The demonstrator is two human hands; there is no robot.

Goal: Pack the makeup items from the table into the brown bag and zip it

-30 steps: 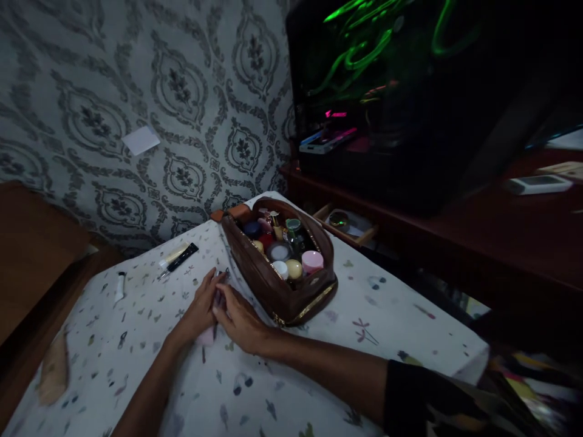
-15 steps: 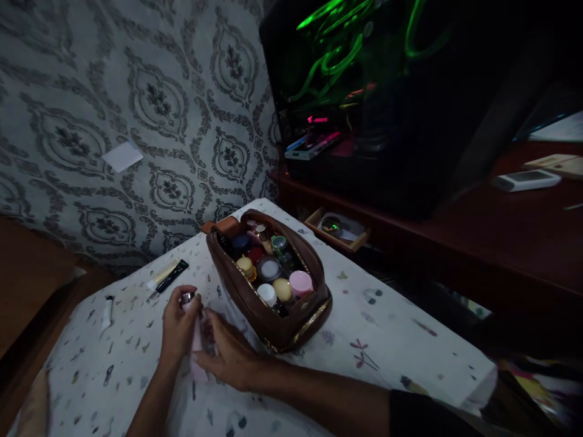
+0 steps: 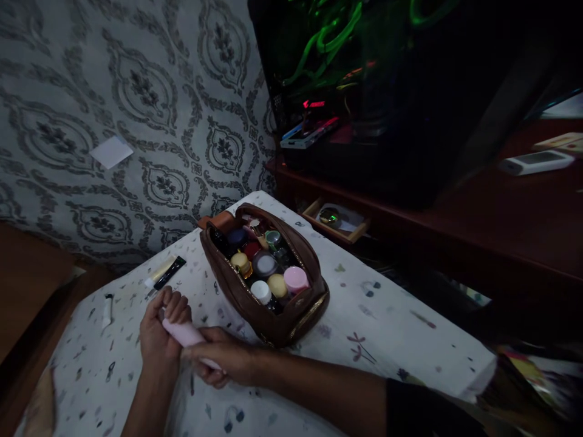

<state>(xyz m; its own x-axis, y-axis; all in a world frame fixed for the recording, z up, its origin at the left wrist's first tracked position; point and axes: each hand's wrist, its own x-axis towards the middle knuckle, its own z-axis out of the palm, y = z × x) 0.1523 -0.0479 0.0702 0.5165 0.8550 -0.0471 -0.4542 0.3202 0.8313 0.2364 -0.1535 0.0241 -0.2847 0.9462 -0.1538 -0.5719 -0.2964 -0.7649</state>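
Clutching a pink bottle [image 3: 186, 332] at the lower left of centre, curling the left hand [image 3: 163, 325] into a fist round its upper end and wrapping the right hand [image 3: 228, 358] round its lower part, pressing both grips snugly against it. Slanting it now across the frame, after holding it nearly vertical half a second ago with a shiny cap showing at the top. Hiding that cap now inside the left fist; covering much of the lower end too with the right hand. Leaving a brown bag [image 3: 277, 325] agape on the surface [image 3: 387, 328] at the centre of the frame, appearing slightly higher and further left than before. Showing the tops of jars [image 3: 265, 264] inside, but burying the lower parts in shadow. Cutting off a tan form [image 3: 40, 400], hard to identify, at the lower left. Losing a dark case [image 3: 387, 158] in near-blackness, upper right.
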